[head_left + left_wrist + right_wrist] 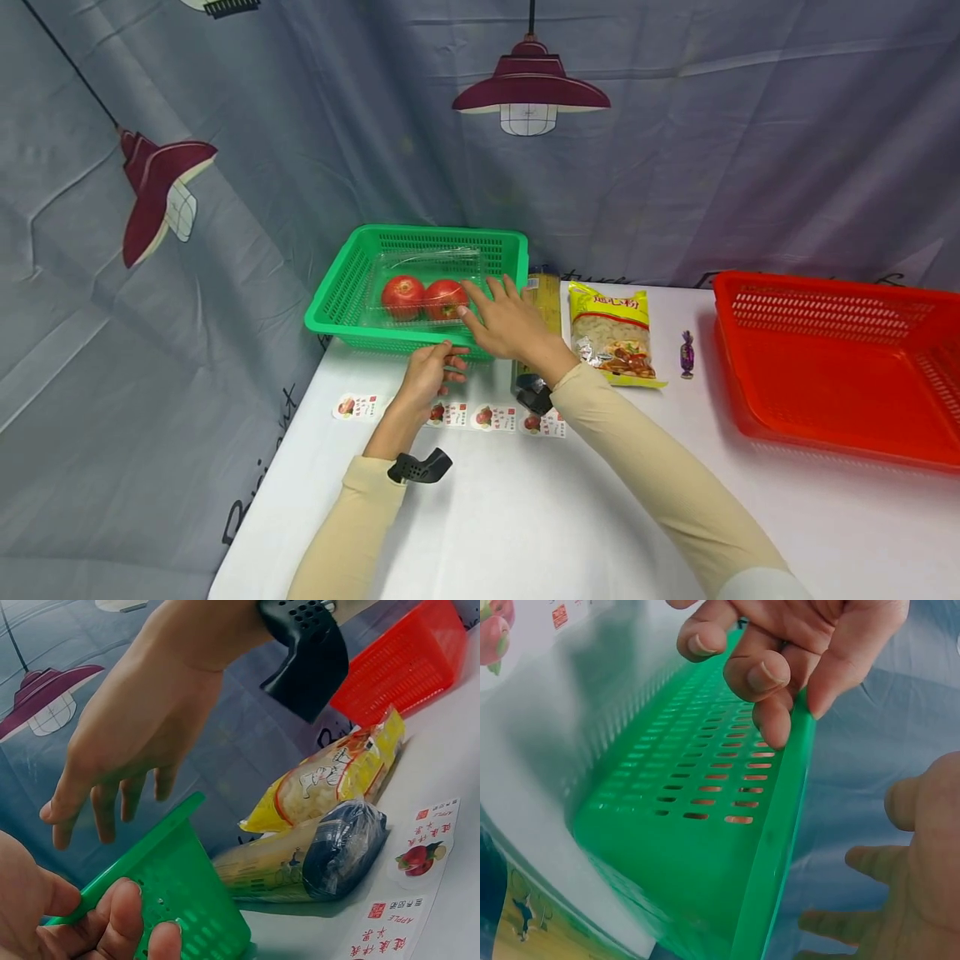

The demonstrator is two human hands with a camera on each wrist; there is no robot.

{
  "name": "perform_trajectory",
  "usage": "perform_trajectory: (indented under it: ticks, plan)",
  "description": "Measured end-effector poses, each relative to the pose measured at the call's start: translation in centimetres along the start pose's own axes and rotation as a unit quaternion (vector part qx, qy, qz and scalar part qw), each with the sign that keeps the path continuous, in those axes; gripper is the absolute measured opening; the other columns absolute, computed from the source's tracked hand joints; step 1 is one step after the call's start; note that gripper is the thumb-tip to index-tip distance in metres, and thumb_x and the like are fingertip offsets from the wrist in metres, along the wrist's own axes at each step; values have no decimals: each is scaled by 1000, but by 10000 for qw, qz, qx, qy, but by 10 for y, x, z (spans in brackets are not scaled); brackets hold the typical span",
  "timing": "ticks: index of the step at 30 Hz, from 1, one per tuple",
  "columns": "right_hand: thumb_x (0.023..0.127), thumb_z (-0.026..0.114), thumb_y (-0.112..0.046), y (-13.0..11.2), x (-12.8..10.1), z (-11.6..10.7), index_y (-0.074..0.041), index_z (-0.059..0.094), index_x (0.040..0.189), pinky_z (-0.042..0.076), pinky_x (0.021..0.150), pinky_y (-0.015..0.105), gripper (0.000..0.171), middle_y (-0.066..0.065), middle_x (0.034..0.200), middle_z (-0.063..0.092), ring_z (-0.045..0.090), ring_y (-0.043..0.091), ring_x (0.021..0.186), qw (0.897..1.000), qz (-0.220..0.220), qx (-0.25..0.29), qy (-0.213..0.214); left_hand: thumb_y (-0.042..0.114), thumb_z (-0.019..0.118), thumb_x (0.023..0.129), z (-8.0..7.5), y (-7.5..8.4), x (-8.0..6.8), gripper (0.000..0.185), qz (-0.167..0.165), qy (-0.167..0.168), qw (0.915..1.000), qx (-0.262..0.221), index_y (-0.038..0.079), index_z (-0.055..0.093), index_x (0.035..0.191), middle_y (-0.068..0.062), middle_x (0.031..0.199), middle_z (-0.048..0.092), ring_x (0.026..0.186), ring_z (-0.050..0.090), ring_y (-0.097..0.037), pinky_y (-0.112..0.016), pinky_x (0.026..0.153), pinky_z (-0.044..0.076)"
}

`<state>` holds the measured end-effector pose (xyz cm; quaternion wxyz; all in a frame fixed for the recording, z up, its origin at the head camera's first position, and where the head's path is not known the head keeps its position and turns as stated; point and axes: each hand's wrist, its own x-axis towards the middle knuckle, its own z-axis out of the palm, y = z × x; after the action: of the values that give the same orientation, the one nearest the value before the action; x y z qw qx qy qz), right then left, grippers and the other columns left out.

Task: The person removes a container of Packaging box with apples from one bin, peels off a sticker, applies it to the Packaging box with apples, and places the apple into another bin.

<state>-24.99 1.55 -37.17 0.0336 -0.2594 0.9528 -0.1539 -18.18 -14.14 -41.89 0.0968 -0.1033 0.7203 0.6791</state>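
Nearest the camera, just short of the green basket (pixel 360 283), four fruit stickers (pixel 448 414) lie in a row on the white table (pixel 525 517), flat and printed side up. Left hand (pixel 427 375) pinches the basket's near rim, thumb on top and fingers curled against the outer wall; this looks like a steadying grip so the basket stays put. Right hand (pixel 510 321) hovers over the same rim on the basket's right side, fingers straight and slightly spread, reaching toward the inside, holding nothing. Inside the basket sits a clear plastic clamshell (pixel 423 283) with two red tomatoes (pixel 423 298), shut as far as I can tell, fingertips just beside the right tomato. Right of the basket a long noodle pack (pixel 542 304) lies touching its wall, then a yellow snack bag (pixel 611 333), a small purple candy (pixel 687 353), and well apart, the red basket (pixel 840 375).
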Motion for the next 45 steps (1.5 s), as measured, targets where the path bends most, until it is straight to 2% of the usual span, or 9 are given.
perform_trajectory:
  ticks: [4,11,15,20,27,32,36,41,45]
  plan:
    - [105,29,-49,-1,7,1,-24,19,158,16,113,58,59,24,157,20,12,47,144,9997,-90,213,-3,30,40,107,0,-5,3,42,45,27,10000,-79,-2,66,117,-4,84,61,68,61,-14,-31,58,33]
    - [106,34,-44,-1,16,2,-21,17,159,19,112,57,60,25,158,15,13,45,144,9953,-10,963,-63,29,40,106,3,-7,5,43,153,48,9999,11,-4,66,117,-2,81,61,67,62,-13,-28,55,32]
    - [106,36,-42,0,21,3,-21,16,159,24,110,58,60,25,158,15,19,44,143,9922,120,1235,-95,28,39,106,3,-6,5,44,189,28,9998,14,-5,65,118,-1,80,60,66,61,-12,-28,55,33]
    - [105,38,-43,0,27,3,-21,14,159,27,108,59,63,26,158,13,24,46,141,9883,250,1498,-160,27,39,106,3,-6,4,43,211,16,9998,-38,-5,65,118,1,78,59,65,61,-12,-29,55,32]
    - [102,47,-45,0,33,3,-20,10,159,28,106,61,72,30,157,10,24,49,140,9801,526,1885,-330,27,40,106,3,-7,5,43,240,-25,9997,28,-5,64,118,0,81,59,66,60,-12,-29,55,33]
    - [102,47,-44,-1,34,6,-20,9,159,28,107,60,73,29,157,9,24,48,140,9773,611,1988,-394,27,39,106,2,-8,6,43,228,-16,9997,30,-6,64,118,1,80,59,66,61,-12,-28,54,33]
    - [102,48,-42,-3,34,7,-19,12,159,28,108,59,71,28,157,13,23,45,142,9741,634,2147,-319,27,40,106,1,-8,5,43,231,20,9997,32,-6,64,117,1,79,59,65,61,-11,-29,54,33]
    - [102,48,-41,-7,35,6,-17,17,158,20,112,57,68,20,156,28,12,40,146,9636,750,2547,-319,26,40,106,0,-8,5,42,240,60,9997,24,-6,65,117,-1,80,60,64,61,-11,-29,53,33]
    - [102,48,-39,-10,35,9,-16,20,157,22,112,55,66,16,155,33,18,37,145,9554,854,2795,-416,27,40,106,-1,-8,4,42,250,44,9997,25,-6,64,118,-1,80,59,64,61,-11,-28,53,33]
